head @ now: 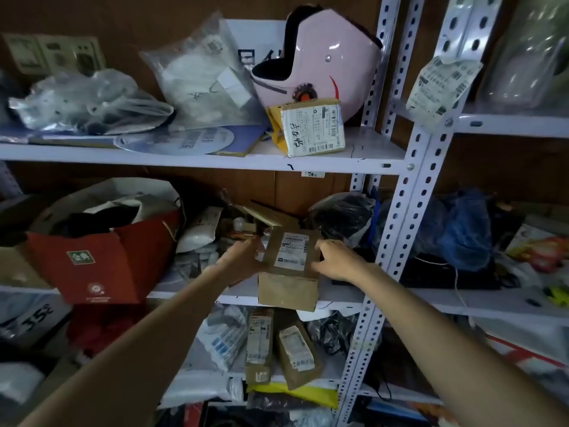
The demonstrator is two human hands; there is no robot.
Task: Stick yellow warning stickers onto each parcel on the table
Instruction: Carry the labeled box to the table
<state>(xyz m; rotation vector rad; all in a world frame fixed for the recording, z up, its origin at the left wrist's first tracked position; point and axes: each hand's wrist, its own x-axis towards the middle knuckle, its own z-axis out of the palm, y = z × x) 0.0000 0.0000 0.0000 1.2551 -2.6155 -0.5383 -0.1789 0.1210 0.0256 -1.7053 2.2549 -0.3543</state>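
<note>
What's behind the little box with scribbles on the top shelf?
A pink helmet stands right behind the little box. The box hides the helmet's bottom part, so that cannot be seen.

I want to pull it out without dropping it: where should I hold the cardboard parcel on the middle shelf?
Grip the cardboard parcel by its two side faces, left hand on the left, right hand on the right, coming from the front. It juts over the shelf edge, label up, and clutter blocks the back.
</note>
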